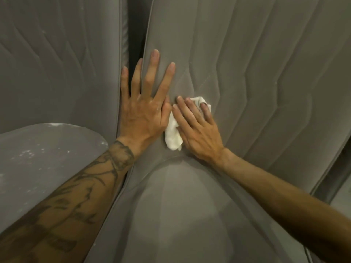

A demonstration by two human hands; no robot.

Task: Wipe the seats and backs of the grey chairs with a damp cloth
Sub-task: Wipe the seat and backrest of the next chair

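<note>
Below our wrists, the seat (pixel 180 205) of the chair in hand runs toward us, grey and smooth. Left of our left forearm, the next seat (pixel 57 141) carries white specks (pixel 28 152) and, we judge, is not yet wiped. Just past the seat's rear edge, both hands lie on the back (pixel 190 35). Our left hand (pixel 144 109) is flat, fingers spread wide and straight, braced on the back's left edge and gripping nothing. Our right hand (pixel 197 128) touches it on the right, fingers laid nearly straight over the white cloth (pixel 171 137), pressing it to the fabric rather than clutching it; the cloth's tail shows between the two hands. So the cloth sits low on the back, just above the seat join, under the right palm. Beyond our fingertips the back rises away, its long axis running on from the hands, stitched zigzag ribs (pixel 247 82) following that line; most of it lies up and right of the cloth. We judge the next stroke falls to the right hand, up along those ribs, while the left steadies the edge. Beyond the left fingertips a dark gap (pixel 135 35) parts the two backs.
</note>
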